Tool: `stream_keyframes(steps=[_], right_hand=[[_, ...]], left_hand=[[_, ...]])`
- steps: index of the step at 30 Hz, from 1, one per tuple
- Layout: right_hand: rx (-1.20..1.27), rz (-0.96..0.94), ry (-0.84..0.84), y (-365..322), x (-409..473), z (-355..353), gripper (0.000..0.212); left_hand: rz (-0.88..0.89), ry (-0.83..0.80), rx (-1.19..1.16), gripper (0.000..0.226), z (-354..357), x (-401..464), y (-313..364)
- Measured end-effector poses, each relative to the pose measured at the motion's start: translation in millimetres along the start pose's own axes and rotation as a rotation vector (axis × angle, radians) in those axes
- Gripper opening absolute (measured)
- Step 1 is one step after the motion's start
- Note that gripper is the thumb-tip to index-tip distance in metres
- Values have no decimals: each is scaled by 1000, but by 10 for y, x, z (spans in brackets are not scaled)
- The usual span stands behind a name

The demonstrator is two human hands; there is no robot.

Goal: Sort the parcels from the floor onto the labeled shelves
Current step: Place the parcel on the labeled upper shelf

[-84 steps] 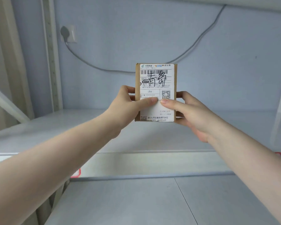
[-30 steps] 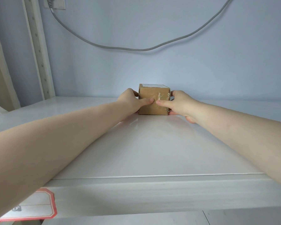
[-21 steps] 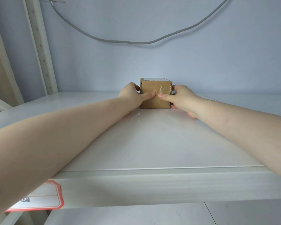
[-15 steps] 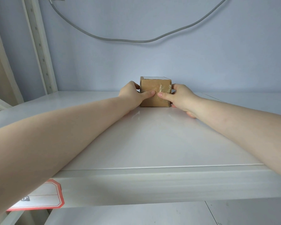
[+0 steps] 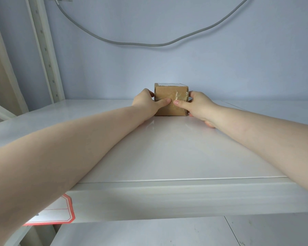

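Note:
A small brown cardboard parcel (image 5: 171, 93) with clear tape on its front and a white label on top rests on the white shelf (image 5: 176, 157), close to the back wall. My left hand (image 5: 147, 102) grips its left side, thumb pressed on the front face. My right hand (image 5: 197, 104) grips its right side, thumb also on the front. Both arms reach far forward over the shelf.
A red-bordered label (image 5: 59, 213) is stuck on the shelf's front edge at the left. A white perforated upright (image 5: 44, 50) stands at the left rear. A grey cable (image 5: 149, 44) sags along the blue wall. A lower shelf (image 5: 149, 233) shows below.
Earlier I held the parcel upright in the air with its label facing me; now it lies on the shelf near the wall. Over the last second the hands have barely moved.

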State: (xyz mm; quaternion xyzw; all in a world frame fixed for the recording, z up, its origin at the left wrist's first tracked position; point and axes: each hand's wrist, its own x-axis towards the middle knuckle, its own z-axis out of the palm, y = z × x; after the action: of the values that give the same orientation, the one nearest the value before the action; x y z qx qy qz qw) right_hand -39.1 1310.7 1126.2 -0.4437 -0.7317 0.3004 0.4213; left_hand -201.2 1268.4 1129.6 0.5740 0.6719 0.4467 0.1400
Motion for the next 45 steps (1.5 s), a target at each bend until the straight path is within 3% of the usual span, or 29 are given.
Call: stream_keyframes(steps=[9,18,20,21,27,30,33,38,45], right_hand=[[-62,6,9,-47,-60,13,47],[-73,101,4,-136,-120,-55,90],[-81,125,18,-194,-174,-83,90],[-77,143,25,-208,-198,-104,89],[77,232,32,-385,-499,-376,53],[246,175,-41,-544,-829,-467,32],[433,29,-150,-724,-1262,-436,21],[614,-236,-265,-863,-2043,-301,6],[778,-143,-651,-571,-3043,289,7]], left_hand=[[-11,-10,11,76,-5,-39,30],[-86,-57,-41,80,-46,-142,99],[-128,-85,-59,61,-98,-188,148],[-149,-88,-65,45,-139,-212,170],[-202,-72,-121,36,-564,-419,267],[-194,-46,-264,35,-735,-777,367],[-130,-7,-458,15,-813,-1282,470],[-25,199,-651,5,-830,-2369,457],[-219,616,-684,11,-560,-3872,-10]])
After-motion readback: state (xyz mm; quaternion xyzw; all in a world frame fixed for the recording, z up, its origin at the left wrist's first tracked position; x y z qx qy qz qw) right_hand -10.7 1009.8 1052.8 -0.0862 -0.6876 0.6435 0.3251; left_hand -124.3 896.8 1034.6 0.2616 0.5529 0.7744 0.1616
